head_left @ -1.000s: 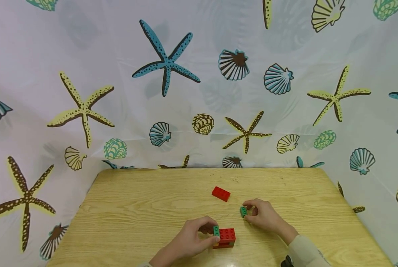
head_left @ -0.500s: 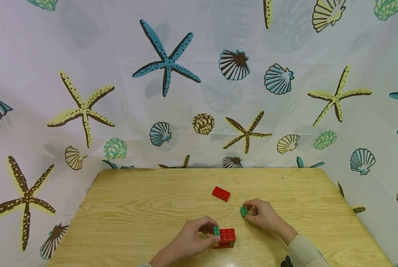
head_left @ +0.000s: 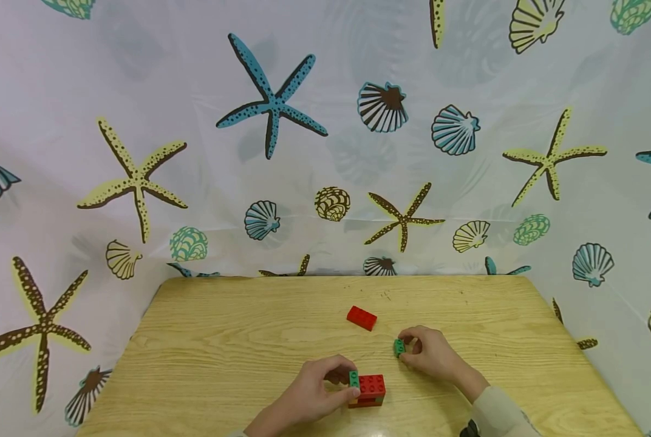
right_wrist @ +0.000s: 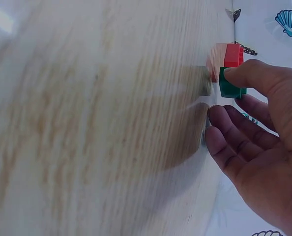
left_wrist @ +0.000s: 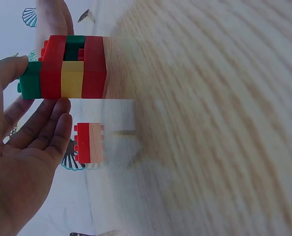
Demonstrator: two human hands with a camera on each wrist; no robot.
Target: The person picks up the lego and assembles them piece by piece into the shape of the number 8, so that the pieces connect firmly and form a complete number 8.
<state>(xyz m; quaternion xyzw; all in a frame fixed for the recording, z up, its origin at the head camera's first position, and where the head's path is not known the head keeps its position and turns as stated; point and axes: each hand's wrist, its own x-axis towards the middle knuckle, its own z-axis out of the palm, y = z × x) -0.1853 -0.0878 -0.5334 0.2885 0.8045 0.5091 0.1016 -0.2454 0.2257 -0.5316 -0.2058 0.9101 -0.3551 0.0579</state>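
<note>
Glossy wood-grain tabletop [head_left: 238,334] under toy bricks [head_left: 371,383], starfish-and-shell cloth [head_left: 314,164] behind

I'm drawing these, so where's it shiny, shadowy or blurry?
Right wrist view: white glare at top left of the yellowish wooden tabletop, a dark patch, maybe shadow, beside the right hand; left wrist view: blurry grain, and the lone rectangular red plastic brick mirrored in the tabletop; head view: faint shine at the bottom edge.
</note>
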